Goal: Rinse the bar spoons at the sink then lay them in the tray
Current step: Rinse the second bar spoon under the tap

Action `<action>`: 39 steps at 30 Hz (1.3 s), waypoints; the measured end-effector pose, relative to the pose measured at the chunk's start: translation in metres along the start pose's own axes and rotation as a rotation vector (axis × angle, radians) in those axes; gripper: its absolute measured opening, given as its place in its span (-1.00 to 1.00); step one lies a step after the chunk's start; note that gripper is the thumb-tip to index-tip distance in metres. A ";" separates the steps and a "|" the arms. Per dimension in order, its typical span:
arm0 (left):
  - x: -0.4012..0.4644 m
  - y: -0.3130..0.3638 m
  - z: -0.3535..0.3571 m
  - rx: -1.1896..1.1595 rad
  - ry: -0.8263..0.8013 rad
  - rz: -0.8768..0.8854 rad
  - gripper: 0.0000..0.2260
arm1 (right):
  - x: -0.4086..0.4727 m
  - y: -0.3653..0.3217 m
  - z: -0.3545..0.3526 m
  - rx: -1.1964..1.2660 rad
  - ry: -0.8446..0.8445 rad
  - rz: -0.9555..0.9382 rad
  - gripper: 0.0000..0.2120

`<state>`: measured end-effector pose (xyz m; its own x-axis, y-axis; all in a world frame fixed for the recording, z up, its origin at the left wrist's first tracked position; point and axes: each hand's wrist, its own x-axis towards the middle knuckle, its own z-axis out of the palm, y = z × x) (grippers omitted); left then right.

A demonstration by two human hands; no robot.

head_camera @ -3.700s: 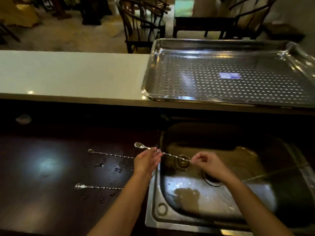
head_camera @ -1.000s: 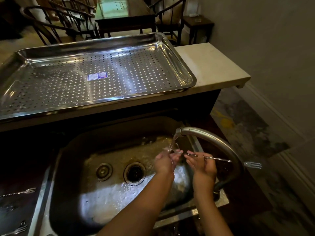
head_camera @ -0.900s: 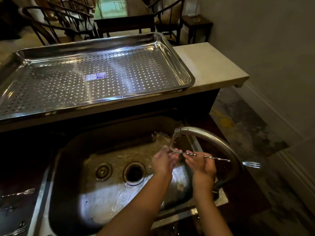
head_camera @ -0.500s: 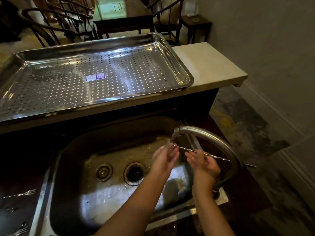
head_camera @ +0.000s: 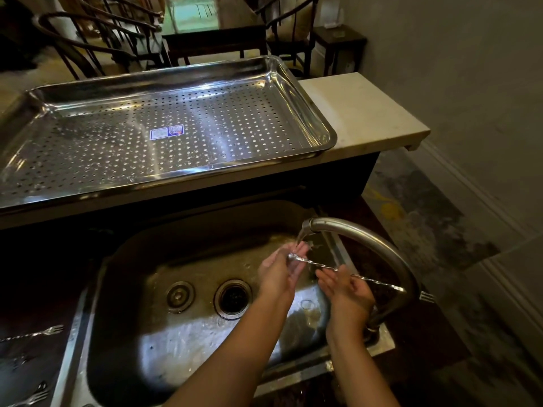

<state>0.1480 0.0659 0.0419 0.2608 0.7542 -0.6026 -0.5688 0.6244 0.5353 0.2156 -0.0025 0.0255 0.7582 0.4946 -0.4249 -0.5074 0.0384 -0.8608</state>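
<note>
One view: the head camera, looking down over sink and bench.
Bar spoon (head_camera: 323, 267): held level across the sink (head_camera: 191, 342) at about 4 o'clock of the frame, its bowl end under the water stream at the faucet (head_camera: 367, 239) spout, its forked end poking out past the faucet neck toward 3 o'clock.
Why held so: the bowl sits in the running water, likely so the stream washes it while the twisted stem spans both hands for control.
Left hand (head_camera: 279, 274): palm turned inward, fingers loosely curled around the bowl end right below the spout; it looks closed lightly on the spoon, seemingly rubbing it.
Right hand (head_camera: 346, 289): palm up, fingers half open, the stem resting across the fingertips; whether it pinches the stem or only cradles it cannot be told.
Forearms: both reach in from 6 o'clock, converging over the basin's right half.
Tray (head_camera: 317, 121): perforated steel, on the pale bench (head_camera: 367, 113) at 11 o'clock beyond the sink, with only a sticker (head_camera: 167, 133) in it, so nothing has been laid there yet.
Other spoons (head_camera: 32, 336): on the dark surface at 8 o'clock, left of the sink, seemingly awaiting rinsing.
</note>
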 end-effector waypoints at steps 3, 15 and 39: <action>-0.001 0.000 -0.002 -0.139 -0.002 0.008 -0.65 | -0.001 -0.001 0.008 0.024 -0.025 0.011 -0.76; -0.011 0.033 -0.023 0.203 -0.016 0.344 -0.85 | -0.026 0.015 0.080 -0.140 -0.248 0.079 -0.92; -0.014 0.089 -0.083 0.211 0.178 0.459 -0.75 | -0.001 0.001 0.050 0.066 -0.331 0.344 -0.58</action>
<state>0.0285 0.0939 0.0490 -0.1248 0.9247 -0.3597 -0.4194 0.2794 0.8638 0.1940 0.0404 0.0389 0.3764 0.7377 -0.5605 -0.7388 -0.1260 -0.6620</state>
